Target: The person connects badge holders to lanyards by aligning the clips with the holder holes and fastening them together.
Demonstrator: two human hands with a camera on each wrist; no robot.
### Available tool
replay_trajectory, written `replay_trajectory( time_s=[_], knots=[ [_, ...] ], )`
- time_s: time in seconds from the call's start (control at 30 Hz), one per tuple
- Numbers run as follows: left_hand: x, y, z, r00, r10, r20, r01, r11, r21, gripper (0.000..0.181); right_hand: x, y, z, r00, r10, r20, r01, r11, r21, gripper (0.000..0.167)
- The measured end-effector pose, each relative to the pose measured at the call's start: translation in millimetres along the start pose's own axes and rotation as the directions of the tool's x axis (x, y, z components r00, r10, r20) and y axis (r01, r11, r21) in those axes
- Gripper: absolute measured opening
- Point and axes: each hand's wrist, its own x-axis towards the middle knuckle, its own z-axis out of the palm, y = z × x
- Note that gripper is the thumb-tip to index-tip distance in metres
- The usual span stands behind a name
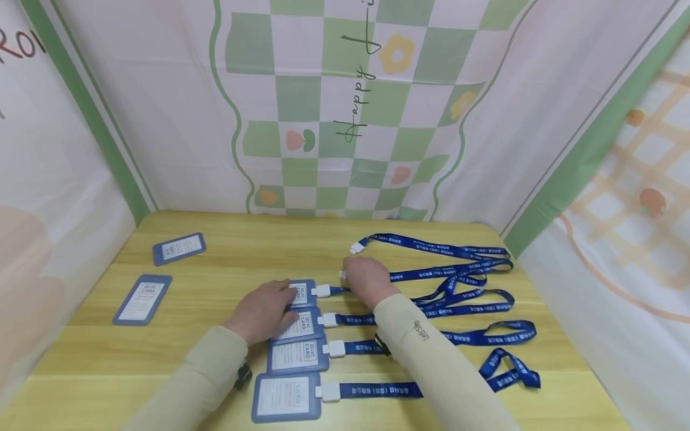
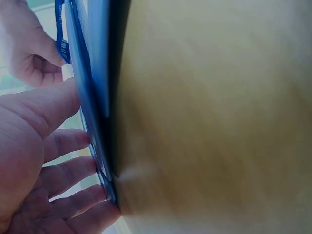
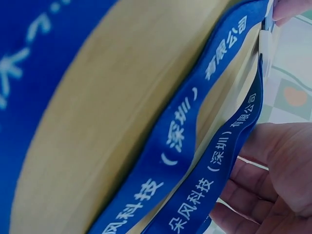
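Fingertips of my left hand (image 1: 263,311) (image 2: 29,146) rest against the uppermost badge (image 1: 303,292) of an overlapping column, its fingers spread and fairly straight. To the right, my right hand (image 1: 368,280) (image 3: 287,170) has curled fingers and pinches a blue lanyard (image 3: 214,161) near its clip; the fingertips are partly hidden. A white clip (image 1: 322,291) joins this lanyard to the uppermost badge. Just beyond the right hand lies another lanyard (image 1: 426,272), with its white end (image 1: 342,274) peeking out beside the fingers.
Below are more blue-framed badges (image 1: 286,397) with lanyards (image 1: 383,390) stretching right, partly under the right sleeve. Two loose badges (image 1: 179,248) (image 1: 142,300) lie at the left of the wooden table (image 1: 226,251). A separate lanyard (image 1: 426,244) lies at the back. Patterned cloth (image 1: 345,102) hangs behind.
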Motion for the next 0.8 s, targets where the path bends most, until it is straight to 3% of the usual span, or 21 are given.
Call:
replay_trajectory(
  time_s=[0.33,0.8],
  knots=[
    [-1.1,2.2,-3.2,1.000,0.012,0.003,-0.012,1.000,-0.001,0.058,0.6,-6.7,-1.8,0.999,0.011,0.040,-0.011,1.000,0.012,0.012],
    [-1.4,3.6,-6.3,1.000,0.005,0.020,-0.005,1.000,-0.002,0.057,-2.3,-8.3,2.0,0.999,-0.021,0.026,0.021,1.000,0.005,0.013]
  ],
)
